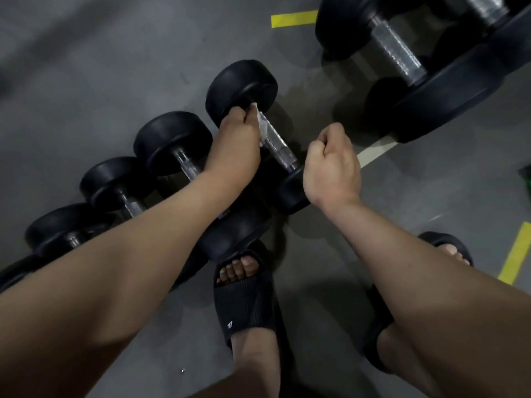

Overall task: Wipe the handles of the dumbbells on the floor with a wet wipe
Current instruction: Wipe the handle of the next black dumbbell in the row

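Dumbbell handle (277,142): last in the floor row, lying between its black heads. Left hand (238,139) pinches the wet wipe (262,122) onto it beside the far head (241,87). Right hand (330,165) hovers curled, nothing visible in it. Best wrap the wipe right round and draw it toward the near head (291,191), steadying that head against rolling.

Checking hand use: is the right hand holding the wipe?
No, the left hand holds the wipe against a dumbbell handle.
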`<state>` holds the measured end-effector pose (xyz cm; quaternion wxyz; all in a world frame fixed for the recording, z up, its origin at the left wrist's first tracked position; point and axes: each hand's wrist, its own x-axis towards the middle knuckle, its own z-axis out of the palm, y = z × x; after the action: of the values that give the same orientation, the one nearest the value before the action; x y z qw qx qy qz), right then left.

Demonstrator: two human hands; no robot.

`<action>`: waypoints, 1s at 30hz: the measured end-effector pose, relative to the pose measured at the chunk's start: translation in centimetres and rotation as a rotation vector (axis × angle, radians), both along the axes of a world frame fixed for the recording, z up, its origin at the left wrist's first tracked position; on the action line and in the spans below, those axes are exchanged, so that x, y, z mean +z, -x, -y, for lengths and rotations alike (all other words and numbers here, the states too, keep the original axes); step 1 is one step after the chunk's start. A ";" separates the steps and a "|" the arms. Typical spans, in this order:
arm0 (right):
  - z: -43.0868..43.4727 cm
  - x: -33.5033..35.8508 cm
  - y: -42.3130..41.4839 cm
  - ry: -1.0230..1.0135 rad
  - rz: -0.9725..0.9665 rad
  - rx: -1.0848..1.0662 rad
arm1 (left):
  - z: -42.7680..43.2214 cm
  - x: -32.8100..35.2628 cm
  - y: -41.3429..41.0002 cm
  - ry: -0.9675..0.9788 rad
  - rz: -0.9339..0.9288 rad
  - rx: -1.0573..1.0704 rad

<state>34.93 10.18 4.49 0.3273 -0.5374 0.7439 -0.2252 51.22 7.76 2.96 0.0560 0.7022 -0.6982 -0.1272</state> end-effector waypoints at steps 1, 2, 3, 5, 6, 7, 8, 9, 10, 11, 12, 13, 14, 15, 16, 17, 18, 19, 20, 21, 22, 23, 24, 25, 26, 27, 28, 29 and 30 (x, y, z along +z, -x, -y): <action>0.1 0.0 0.1 -0.003 0.002 -0.004 | -0.1 -0.4 -0.1 -0.003 0.002 -0.029; 0.1 0.0 0.1 -0.008 0.005 -0.009 | -0.3 -0.8 -0.2 -0.013 -0.039 -0.069; 0.2 0.0 0.2 -0.011 0.010 -0.013 | -0.8 -0.6 -0.2 -0.037 -0.120 -0.072; 0.2 -0.1 0.2 -0.011 0.016 -0.015 | -2.0 -0.3 -0.2 0.005 -0.270 -0.129; 0.2 -0.1 0.2 -0.006 0.016 -0.013 | -2.4 -0.4 0.0 0.023 -0.331 -0.223; 0.1 -0.1 0.2 0.001 0.014 -0.011 | -2.8 -0.2 0.3 -0.016 -0.381 -0.320; 0.1 -0.1 0.1 0.006 0.013 -0.007 | -3.0 -0.3 0.3 -0.044 -0.336 -0.397; 0.0 -0.1 0.1 0.006 0.013 -0.005 | -3.0 -0.1 0.0 -0.081 -0.304 -0.421; 0.1 -0.1 0.1 0.004 0.014 -0.005 | -2.6 0.1 -0.3 -0.062 -0.250 -0.430; 0.1 -0.1 0.1 0.001 0.015 -0.006 | -2.2 -0.1 -0.8 -0.027 -0.218 -0.411; 0.1 0.0 0.1 -0.003 0.017 -0.009 | -2.1 0.2 -1.0 -0.001 -0.227 -0.368; 0.1 0.0 0.2 -0.004 0.019 -0.014 | -1.9 0.3 -1.0 -0.009 -0.253 -0.343; 0.1 -0.1 0.2 -0.001 0.022 -0.019 | -1.9 0.4 -0.9 -0.025 -0.283 -0.338; 0.1 -0.1 0.2 0.007 0.026 -0.022 | -1.9 0.2 -0.7 -0.046 -0.298 -0.360; 0.1 -0.2 0.2 0.015 0.028 -0.021 | -2.1 0.6 -0.2 -0.085 -0.272 -0.417; 0.1 -0.2 0.2 0.021 0.031 -0.018 | -2.4 0.7 0.1 -0.125 -0.247 -0.483; 0.0 -0.2 0.2 0.024 0.037 -0.018 | -2.6 0.9 0.2 -0.124 -0.241 -0.548; 0.0 -0.2 0.2 0.027 0.047 -0.022 | -2.7 1.0 0.1 -0.114 -0.262 -0.588; 0.0 -0.2 0.2 0.030 0.061 -0.032 | -2.6 1.4 0.0 -0.112 -0.273 -0.590; -0.1 -0.1 0.2 0.032 0.075 -0.046 | -2.5 1.3 -0.1 -0.105 -0.282 -0.566; 0.0 -0.1 0.3 0.032 0.088 -0.061 | -2.4 1.5 -0.1 -0.093 -0.288 -0.541; 0.0 -0.1 0.3 0.021 0.094 -0.075 | -2.4 1.5 0.1 -0.092 -0.302 -0.512; 0.1 0.0 0.4 -0.001 0.094 -0.088 | -2.5 1.7 0.3 -0.106 -0.303 -0.484; 0.2 0.2 0.4 -0.032 0.090 -0.098 | -2.7 1.7 0.4 -0.107 -0.308 -0.470; 0.3 0.3 0.4 -0.067 0.081 -0.107 | -2.8 1.8 0.5 -0.110 -0.313 -0.461; 0.3 0.4 0.5 -0.104 0.071 -0.115 | -2.9 1.7 0.4 -0.109 -0.325 -0.461; 0.3 0.5 0.6 -0.138 0.062 -0.123 | -3.0 1.8 0.4 -0.109 -0.341 -0.454; 0.2 0.6 0.6 -0.169 0.057 -0.125 | -2.9 1.7 0.3 -0.103 -0.356 -0.447; -0.1 0.7 0.6 -0.195 0.052 -0.114 | -2.9 1.7 0.2 -0.097 -0.364 -0.442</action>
<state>34.32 10.23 5.15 0.3839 -0.4538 0.7828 -0.1839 51.02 10.65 4.62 0.1174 0.5006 -0.8060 -0.2934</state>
